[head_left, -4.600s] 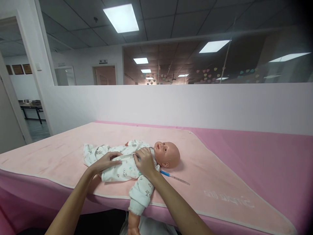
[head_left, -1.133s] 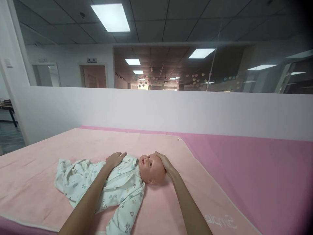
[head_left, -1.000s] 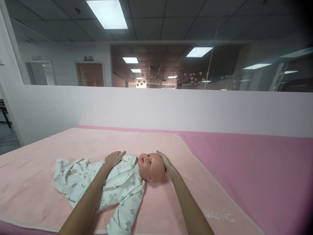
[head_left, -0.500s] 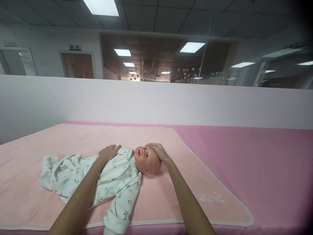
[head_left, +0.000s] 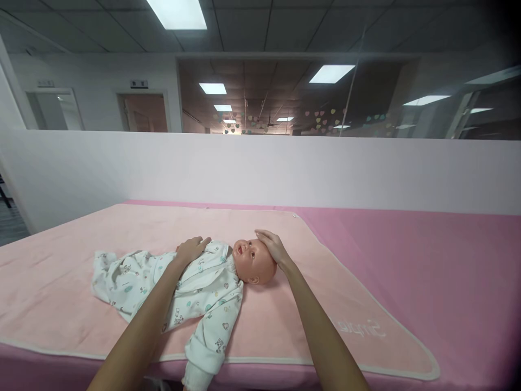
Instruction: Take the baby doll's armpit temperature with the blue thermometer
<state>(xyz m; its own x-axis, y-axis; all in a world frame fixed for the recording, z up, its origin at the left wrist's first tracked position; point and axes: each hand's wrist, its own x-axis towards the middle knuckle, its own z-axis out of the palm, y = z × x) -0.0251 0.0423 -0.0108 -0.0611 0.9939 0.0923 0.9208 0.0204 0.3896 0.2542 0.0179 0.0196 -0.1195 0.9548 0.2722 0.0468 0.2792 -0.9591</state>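
Observation:
A baby doll (head_left: 254,266) lies on its back with its head to the right. It wears a white printed outfit (head_left: 211,296), and one sleeve hangs over the near edge. My left hand (head_left: 193,250) rests flat on the doll's chest and belly, fingers stretched out. Against the top of the doll's head lies my right hand (head_left: 272,244), its fingers extended along the forehead. Neither hand grips anything. Under the doll is a peach mat (head_left: 317,288) with a pale border and white lettering.
The mat lies on a pink-covered table (head_left: 456,271). A white partition (head_left: 260,168) runs along the back, with a glass panel above it reflecting ceiling lights. A door (head_left: 146,113) shows at the far left.
The whole view has shifted, so the doll, mat and hands appear farther right. My right fingers are slightly more raised off the doll's forehead. My left hand stays on the doll's body.

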